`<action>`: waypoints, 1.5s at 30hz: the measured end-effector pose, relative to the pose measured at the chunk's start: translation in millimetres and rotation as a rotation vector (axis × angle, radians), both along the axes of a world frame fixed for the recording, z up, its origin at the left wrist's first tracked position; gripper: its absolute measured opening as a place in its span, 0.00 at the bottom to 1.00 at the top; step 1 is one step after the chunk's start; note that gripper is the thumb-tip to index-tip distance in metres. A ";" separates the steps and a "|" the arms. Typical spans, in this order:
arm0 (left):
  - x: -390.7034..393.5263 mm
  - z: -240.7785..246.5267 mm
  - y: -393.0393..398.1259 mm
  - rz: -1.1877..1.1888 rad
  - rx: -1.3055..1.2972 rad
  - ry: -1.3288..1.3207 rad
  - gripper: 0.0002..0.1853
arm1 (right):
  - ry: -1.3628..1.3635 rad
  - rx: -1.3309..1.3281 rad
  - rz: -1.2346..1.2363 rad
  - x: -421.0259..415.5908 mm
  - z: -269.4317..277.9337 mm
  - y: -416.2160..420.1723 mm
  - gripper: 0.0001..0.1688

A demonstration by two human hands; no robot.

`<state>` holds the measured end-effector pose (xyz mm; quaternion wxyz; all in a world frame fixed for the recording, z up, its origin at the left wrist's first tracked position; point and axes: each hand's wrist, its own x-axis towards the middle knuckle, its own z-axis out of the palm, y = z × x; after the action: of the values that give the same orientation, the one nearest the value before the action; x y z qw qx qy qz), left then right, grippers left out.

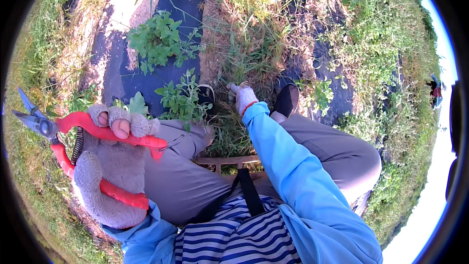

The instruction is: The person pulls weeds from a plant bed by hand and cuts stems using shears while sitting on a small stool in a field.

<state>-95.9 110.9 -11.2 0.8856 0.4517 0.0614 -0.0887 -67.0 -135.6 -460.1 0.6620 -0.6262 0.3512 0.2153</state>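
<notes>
My left hand (113, 157), in a grey knitted glove with bare fingertips showing, holds red-handled pruning shears (44, 128) at the left. Their blades are spread and point up and left; a coil spring sits between the handles. My right hand (244, 97), in a pale glove under a blue sleeve, reaches down between my shoes to the grass and weeds (238, 62). Its fingers touch stems there, but whether they grip them cannot be made out. A leafy green plant (181, 97) stands beside my left shoe (206, 95). My right shoe (287, 99) is right of the hand.
Dark ground-cover sheeting (146, 80) runs in strips with soil and dry grass between. A bigger leafy plant (157, 38) grows farther ahead. A wooden frame (227, 160) lies between my legs. Dense greenery (395, 80) covers the right, where a distant person (436, 91) is partly visible.
</notes>
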 end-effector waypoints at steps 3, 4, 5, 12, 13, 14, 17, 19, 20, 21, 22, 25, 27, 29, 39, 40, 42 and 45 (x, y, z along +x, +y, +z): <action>-1.9 -10.4 2.6 0.045 -0.001 -0.002 0.27 | 0.098 0.163 -0.100 -29.3 48.7 10.8 0.11; -0.3 -10.1 -0.8 0.015 -0.036 -0.019 0.26 | 0.147 0.213 -0.155 -38.7 55.8 6.6 0.11; -4.6 2.5 4.4 0.016 -0.030 -0.043 0.25 | 0.197 0.302 -0.176 -43.0 66.6 25.1 0.11; -4.2 -7.0 3.6 -0.095 -0.153 -0.101 0.23 | -0.198 -0.385 1.112 -74.3 53.5 21.2 0.10; -3.9 -10.6 6.5 -0.094 -0.151 -0.108 0.23 | -0.317 -0.524 1.314 -72.0 61.4 27.3 0.10; -4.1 -12.9 8.7 -0.095 -0.150 -0.116 0.23 | -0.289 -0.609 1.450 -70.0 69.8 31.5 0.12; -8.8 -8.1 7.3 -0.041 -0.124 -0.107 0.23 | -0.344 -0.807 1.630 -67.0 91.4 40.1 0.14; -8.8 -11.7 9.2 -0.065 -0.156 -0.118 0.23 | -0.302 -0.895 1.650 -72.1 94.8 31.6 0.14; -9.6 -12.8 9.6 -0.076 -0.171 -0.122 0.23 | -0.228 -0.925 1.652 -74.7 97.8 20.3 0.14; -12.8 -6.9 12.7 -0.080 -0.171 -0.137 0.22 | -0.173 -0.954 1.662 -74.7 100.2 14.6 0.14; -16.3 -0.1 16.1 -0.082 -0.168 -0.153 0.21 | -0.157 -0.949 1.656 -75.7 102.5 10.5 0.13; -14.8 -12.6 10.9 -0.158 -0.232 -0.168 0.21 | -0.064 -0.897 1.857 -103.0 96.9 -14.4 0.13; -15.5 -13.0 12.1 -0.176 -0.247 -0.167 0.22 | -0.117 -0.749 2.055 -127.0 84.7 1.9 0.14; -13.8 -14.5 1.6 -0.200 -0.301 -0.153 0.21 | 0.125 -0.766 1.795 -171.7 33.5 -6.7 0.17; -12.7 -18.5 8.1 -0.208 -0.326 -0.168 0.23 | 0.082 -0.857 1.056 -103.1 185.5 36.5 0.36; -14.1 -16.9 7.8 -0.194 -0.311 -0.157 0.23 | 0.089 -0.865 0.985 -95.3 188.0 32.7 0.36; -15.1 -13.2 3.3 -0.163 -0.269 -0.129 0.23 | 0.159 -0.856 0.815 -85.5 156.9 5.4 0.32; -14.1 -5.5 1.9 -0.123 -0.199 -0.103 0.23 | 0.323 -0.952 0.478 -70.4 129.9 -18.2 0.27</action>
<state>-109.9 112.8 -16.7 0.9210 0.3684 -0.0211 -0.1251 -137.5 -153.8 -330.1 0.1764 -0.8774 0.3548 0.2704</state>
